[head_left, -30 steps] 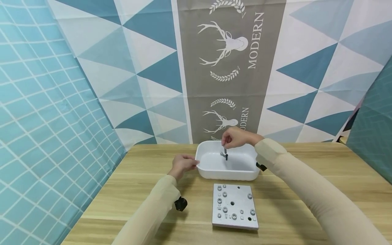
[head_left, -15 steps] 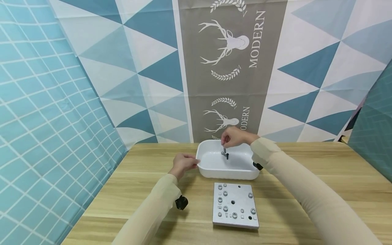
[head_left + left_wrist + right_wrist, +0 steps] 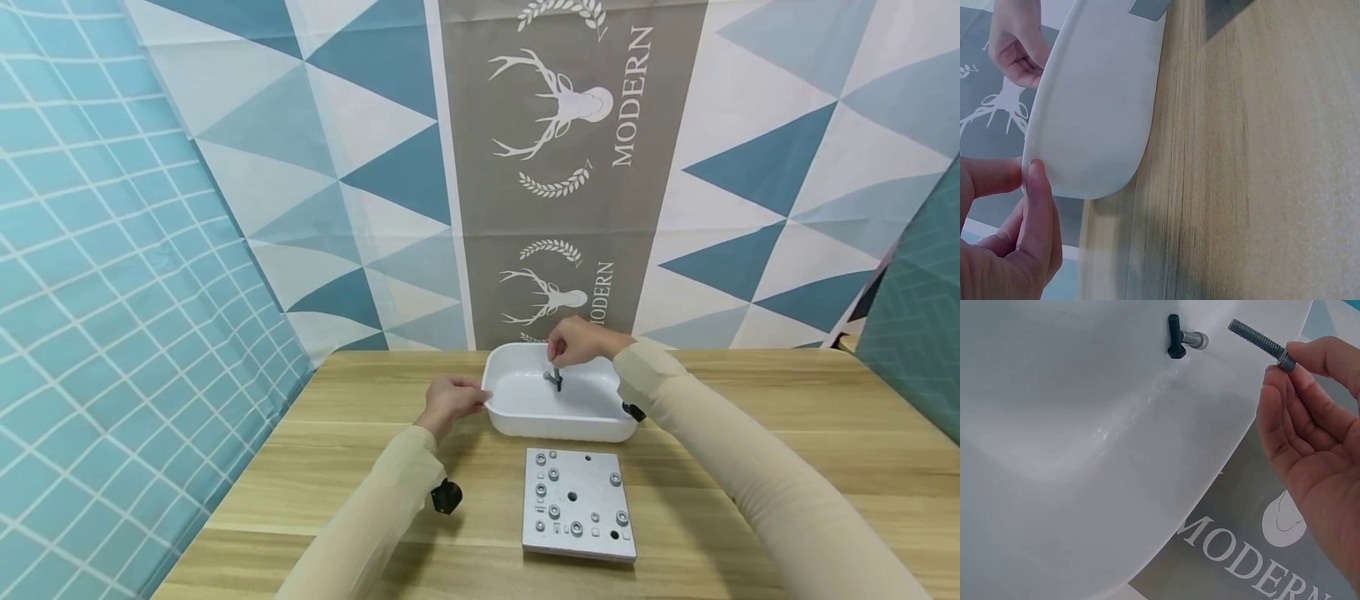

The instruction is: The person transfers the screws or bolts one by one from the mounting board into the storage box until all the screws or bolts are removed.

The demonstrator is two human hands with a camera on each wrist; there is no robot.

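At its left end, the white plastic tub (image 3: 558, 428) has its rim pinched between the thumb and fingers of my left hand (image 3: 452, 402). Over the tub, my right hand (image 3: 581, 341) pinches a grey socket-head screw (image 3: 1257, 339) by its head, and the threaded shank points away from the fingertips. Two more fasteners lie on the tub floor in the right wrist view: a black bolt (image 3: 1175, 336) and, against it, a silver bolt (image 3: 1192, 340) whose far end is partly hidden.
In front of the tub, a silver metal plate (image 3: 588, 485) lies on the wooden table (image 3: 360, 492), with several socket-head screws set in it and some open holes. A patterned cloth (image 3: 390, 167) hangs behind the table.
My right hand has dipped slightly and shifted a little to the right with the screw. My left hand keeps its hold on the tub rim.
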